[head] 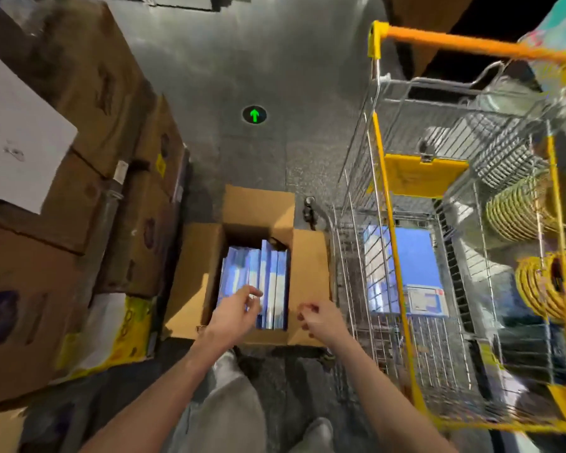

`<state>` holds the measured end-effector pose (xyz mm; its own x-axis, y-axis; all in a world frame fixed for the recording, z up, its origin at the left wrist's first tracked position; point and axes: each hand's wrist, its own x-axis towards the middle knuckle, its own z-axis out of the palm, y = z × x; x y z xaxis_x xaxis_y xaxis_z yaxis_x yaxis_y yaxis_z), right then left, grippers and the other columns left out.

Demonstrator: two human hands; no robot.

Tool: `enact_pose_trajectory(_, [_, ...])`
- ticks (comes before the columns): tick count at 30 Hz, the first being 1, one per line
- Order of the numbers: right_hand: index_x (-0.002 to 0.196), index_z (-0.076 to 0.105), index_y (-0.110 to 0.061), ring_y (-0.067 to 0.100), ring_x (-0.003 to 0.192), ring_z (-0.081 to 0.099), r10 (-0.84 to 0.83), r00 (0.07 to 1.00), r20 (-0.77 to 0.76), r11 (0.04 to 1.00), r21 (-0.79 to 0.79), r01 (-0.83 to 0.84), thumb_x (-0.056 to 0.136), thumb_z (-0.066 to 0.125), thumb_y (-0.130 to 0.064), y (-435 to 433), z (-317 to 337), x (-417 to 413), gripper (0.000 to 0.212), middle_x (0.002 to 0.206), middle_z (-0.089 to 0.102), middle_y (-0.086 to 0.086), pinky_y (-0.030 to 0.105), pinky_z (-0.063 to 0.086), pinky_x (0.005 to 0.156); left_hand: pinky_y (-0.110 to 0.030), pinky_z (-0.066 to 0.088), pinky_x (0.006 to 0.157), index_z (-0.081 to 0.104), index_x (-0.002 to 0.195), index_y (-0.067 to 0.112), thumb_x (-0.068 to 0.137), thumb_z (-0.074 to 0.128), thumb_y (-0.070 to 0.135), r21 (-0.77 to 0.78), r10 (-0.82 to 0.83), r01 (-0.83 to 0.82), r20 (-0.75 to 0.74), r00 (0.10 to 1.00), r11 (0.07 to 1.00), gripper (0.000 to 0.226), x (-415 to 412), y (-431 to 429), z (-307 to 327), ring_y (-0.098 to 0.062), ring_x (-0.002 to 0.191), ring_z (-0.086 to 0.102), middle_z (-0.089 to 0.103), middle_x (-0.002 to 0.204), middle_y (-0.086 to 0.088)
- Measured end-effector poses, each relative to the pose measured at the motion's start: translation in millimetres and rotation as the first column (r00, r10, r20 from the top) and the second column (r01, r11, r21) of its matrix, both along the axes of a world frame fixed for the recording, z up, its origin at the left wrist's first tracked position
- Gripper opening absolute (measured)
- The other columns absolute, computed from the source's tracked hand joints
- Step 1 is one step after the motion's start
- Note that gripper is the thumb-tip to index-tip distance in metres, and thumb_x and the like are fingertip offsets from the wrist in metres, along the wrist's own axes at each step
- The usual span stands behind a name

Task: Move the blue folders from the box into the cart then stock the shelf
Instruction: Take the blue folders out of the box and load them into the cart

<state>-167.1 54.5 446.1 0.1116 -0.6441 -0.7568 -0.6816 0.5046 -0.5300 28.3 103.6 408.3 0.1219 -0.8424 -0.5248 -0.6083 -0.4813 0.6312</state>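
An open cardboard box (196,276) sits on the floor in front of me with several blue folders (268,276) standing upright inside. My left hand (239,310) hovers over the near end of the folders, fingers apart, holding nothing. My right hand (317,317) hangs over the box's right flap, fingers loosely curled and empty. To the right stands a wire shopping cart (383,178) with yellow trim and an orange handle. A blue folder (406,269) lies flat on the cart's bottom.
Stacked brown cartons (89,93) fill the left side, with a yellow-and-white bag (121,325) at their foot. Coiled yellow hose (543,282) and wicker items hang right of the cart. A green arrow marker (254,115) glows on the grey floor beyond the box.
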Motion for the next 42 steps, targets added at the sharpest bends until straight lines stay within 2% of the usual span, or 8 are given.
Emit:
enact_pose_trajectory(4, [0.1, 0.069, -0.01, 0.019, 0.088, 0.065, -0.002, 0.996, -0.087, 1.0, 0.021, 0.004, 0.101, 0.052, -0.023, -20.6, -40.9, 22.5, 0.022, 0.098, 0.072, 0.004, 0.025, 0.05, 0.072, -0.024, 0.044, 0.055, 0.055, 0.122, 0.034, 0.105, 0.042, 0.035, 0.078, -0.083, 0.082, 0.011, 0.996, 0.994, 0.022, 19.3, -13.4, -56.5, -0.011, 0.072, 0.067, 0.072, 0.087, 0.006])
enact_pose_trajectory(8, [0.108, 0.069, -0.006, 0.024, 0.094, 0.065, -0.053, 0.99, -0.13, 0.996, 0.058, 0.061, 0.1, 0.047, -0.017, -34.1, -83.4, 34.6, 0.025, 0.102, 0.07, 0.008, 0.03, 0.049, 0.077, -0.034, 0.053, 0.091, 0.058, 0.136, 0.021, 0.103, 0.048, 0.031, 0.056, -0.154, 0.154, -0.011, 0.988, 0.986, 0.036, 28.4, -16.8, -107.9, -0.024, 0.105, 0.067, 0.071, 0.115, -0.005])
enact_pose_trajectory(12, [0.12, 0.064, -0.007, 0.018, 0.086, 0.057, 0.057, 0.987, -0.15, 0.995, 0.088, -0.044, 0.102, 0.044, -0.01, -41.8, -156.8, 31.2, 0.027, 0.109, 0.067, 0.007, 0.021, 0.041, 0.059, -0.035, 0.027, 0.117, 0.047, 0.147, 0.022, 0.104, 0.049, 0.032, 0.161, -0.288, 0.285, -0.01, 0.958, 0.945, 0.045, 34.4, -26.4, -181.8, -0.023, 0.148, 0.032, 0.046, 0.154, -0.004])
enact_pose_trajectory(16, [0.121, 0.061, -0.005, 0.029, 0.1, 0.062, -0.026, 0.988, -0.152, 0.986, 0.159, 0.05, 0.099, 0.054, -0.014, -49.6, -232.3, 35.5, 0.025, 0.123, 0.065, 0.02, 0.043, 0.052, 0.09, -0.046, 0.02, 0.123, 0.038, 0.153, 0.019, 0.104, 0.05, 0.027, 0.198, -0.288, 0.289, -0.033, 0.957, 0.937, 0.052, 32.2, -39.2, -240.6, -0.024, 0.156, 0.008, 0.027, 0.164, -0.006])
enact_pose_trajectory(19, [0.128, 0.058, -0.007, 0.031, 0.116, 0.059, 0.037, 0.982, -0.186, 0.985, 0.17, -0.005, 0.101, 0.051, -0.02, -52.4, -293.1, 37.6, 0.031, 0.125, 0.063, 0.013, 0.033, 0.044, 0.093, -0.047, 0.018, 0.124, 0.025, 0.159, 0.022, 0.106, 0.044, 0.031, 0.229, -0.282, 0.277, -0.012, 0.959, 0.933, 0.057, 25.6, -50.9, -288.6, -0.027, 0.156, 0.0, 0.011, 0.168, -0.004])
enact_pose_trajectory(28, [0.136, 0.052, -0.01, 0.021, 0.1, 0.058, 0.022, 0.965, -0.262, 1.0, 0.02, -0.017, 0.101, 0.051, -0.026, -55.0, -407.0, 30.2, 0.039, 0.13, 0.062, 0.01, 0.018, 0.032, 0.068, -0.046, 0.001, 0.124, 0.009, 0.162, 0.015, 0.1, 0.053, 0.032, 0.113, -0.752, 0.752, 0.242, 0.613, 0.649, 0.078, 5.4, -57.6, -433.2, -0.029, 0.155, -0.008, -0.006, 0.169, -0.01])
enact_pose_trajectory(33, [0.153, 0.035, -0.013, 0.023, 0.138, 0.044, 0.049, 0.981, -0.185, 0.99, 0.141, -0.023, 0.101, 0.053, -0.031, -56.3, -437.7, 25.3, 0.057, 0.152, 0.045, 0.005, 0.03, 0.035, 0.113, -0.051, 0.009, 0.124, 0.008, 0.162, 0.019, 0.103, 0.03, 0.048, 0.108, -0.814, 0.831, 0.305, 0.495, 0.546, 0.069, 16.6, -70.2, -455.5, -0.031, 0.156, -0.002, 0.002, 0.169, -0.004])
enact_pose_trajectory(42, [0.154, 0.033, -0.015, 0.025, 0.135, 0.048, 0.032, 0.988, -0.153, 0.971, 0.238, 0.005, 0.095, 0.059, -0.045, -55.8, -458.0, 36.2, 0.071, 0.15, 0.047, 0.006, 0.032, 0.041, 0.108, -0.057, 0.008, 0.123, -0.022, 0.157, 0.029, 0.102, 0.015, 0.062, 0.357, -0.926, 0.864, 0.259, 0.274, 0.356, 0.074, 50.4, -87.6, -454.0, -0.023, 0.154, -0.018, -0.03, 0.162, 0.008])
